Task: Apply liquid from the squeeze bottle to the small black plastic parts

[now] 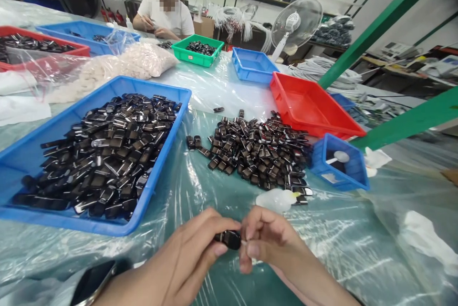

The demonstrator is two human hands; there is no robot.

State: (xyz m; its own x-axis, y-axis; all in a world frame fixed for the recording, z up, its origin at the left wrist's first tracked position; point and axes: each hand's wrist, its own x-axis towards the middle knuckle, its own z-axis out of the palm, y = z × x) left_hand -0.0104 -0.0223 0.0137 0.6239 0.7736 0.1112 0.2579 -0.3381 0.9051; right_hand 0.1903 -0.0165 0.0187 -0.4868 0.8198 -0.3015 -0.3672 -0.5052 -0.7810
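Note:
My left hand (191, 246) grips a small glossy black piece (231, 239) with a rounded end, between the thumb and fingers. Against that end, my right hand (270, 239) is closed in a pinch; a tiny pale bit shows at its fingertips, too small to name. Just beyond the hands lies a white squeeze bottle (275, 199) with a yellowish tip. A loose heap of similar black pieces (257, 151) covers the table past the bottle. To the left, a large blue tray (163, 158) holds many more of them.
A small blue bin (348, 181) with a white scoop-like item and a red tray (315, 106) stand right of the heap. Farther back are a green tray (193, 58), another blue tray (252, 75) and a bag of beige pieces (143, 58). A co-worker (166, 17) sits opposite.

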